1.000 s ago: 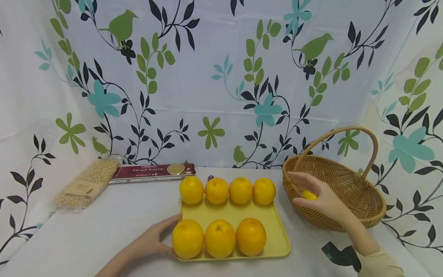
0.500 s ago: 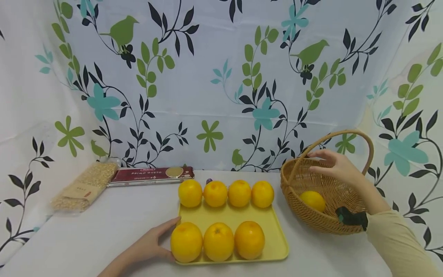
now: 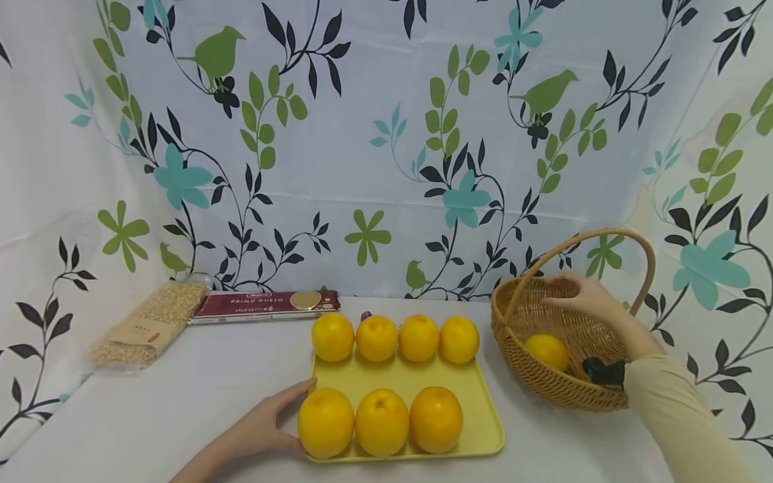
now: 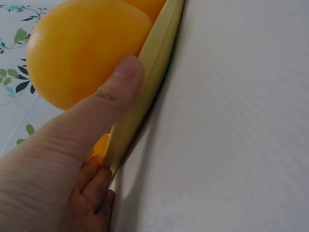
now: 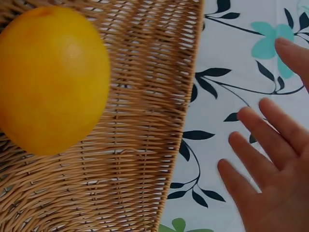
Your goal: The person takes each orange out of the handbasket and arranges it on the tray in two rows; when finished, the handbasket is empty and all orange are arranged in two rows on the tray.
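Note:
At the front left corner of a yellow tray [image 3: 410, 374], my left hand [image 3: 260, 429] holds the edge. In the left wrist view its thumb [image 4: 108, 96] lies along the rim beside an orange [image 4: 87, 53], with the other fingers bent at the tray's side. The tray bears a back row and a front row of oranges [image 3: 382, 422]. My right hand [image 3: 586, 298] hovers over the wicker basket [image 3: 525, 365], its fingers spread and holding nothing in the right wrist view. One orange [image 5: 53, 79] lies inside the basket.
A clear bag of pale grains or kernels [image 3: 151, 325] and a dark red spaghetti pack [image 3: 266, 305] lie at the back left. The basket's tall arched handle [image 3: 594, 235] rises around my right hand. A patterned cloth [image 3: 374, 134] hangs behind the white table [image 3: 211, 376].
My right hand has moved from the basket's near left rim to farther back and right over it, showing the orange inside more fully. My left hand has stayed at the tray.

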Motion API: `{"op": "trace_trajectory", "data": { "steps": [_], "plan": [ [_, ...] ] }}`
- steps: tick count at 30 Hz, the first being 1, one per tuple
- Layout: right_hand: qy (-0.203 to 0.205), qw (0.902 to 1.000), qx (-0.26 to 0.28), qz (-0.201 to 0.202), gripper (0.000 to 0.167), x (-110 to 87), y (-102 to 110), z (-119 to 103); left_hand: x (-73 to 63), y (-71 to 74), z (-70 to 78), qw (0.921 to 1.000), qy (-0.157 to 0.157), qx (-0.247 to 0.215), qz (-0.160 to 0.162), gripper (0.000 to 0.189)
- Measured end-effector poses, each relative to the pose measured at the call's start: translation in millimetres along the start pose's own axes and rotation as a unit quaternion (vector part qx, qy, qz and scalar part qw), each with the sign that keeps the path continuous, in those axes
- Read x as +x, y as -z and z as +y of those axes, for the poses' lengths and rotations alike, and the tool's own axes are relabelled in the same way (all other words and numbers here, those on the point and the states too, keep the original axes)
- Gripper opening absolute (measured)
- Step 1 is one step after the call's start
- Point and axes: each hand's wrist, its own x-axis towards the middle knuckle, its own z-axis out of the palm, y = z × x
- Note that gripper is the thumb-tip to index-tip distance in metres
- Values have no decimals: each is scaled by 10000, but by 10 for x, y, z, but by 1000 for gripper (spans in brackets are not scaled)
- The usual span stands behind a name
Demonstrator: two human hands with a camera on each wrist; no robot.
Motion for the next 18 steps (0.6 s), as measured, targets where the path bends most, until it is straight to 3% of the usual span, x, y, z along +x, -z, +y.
{"op": "trace_trajectory", "data": {
  "steps": [5,10,14,18],
  "plan": [
    [-143,9945,-359,-969,68,-10,-144,135,1,-15,-17,10000,-92,-1,-15,93],
    [-818,9741,-405,-2068,73,-58,-202,160,8,-39,-15,10000,-30,-26,-67,93],
    [-1204,9593,-283,-2540,77,-59,-223,157,1,-27,-2,10000,29,-18,2,94],
    [-1474,9511,-75,-2713,80,-51,-237,173,-2,-12,-8,10000,-57,17,63,95]
  ]
}}
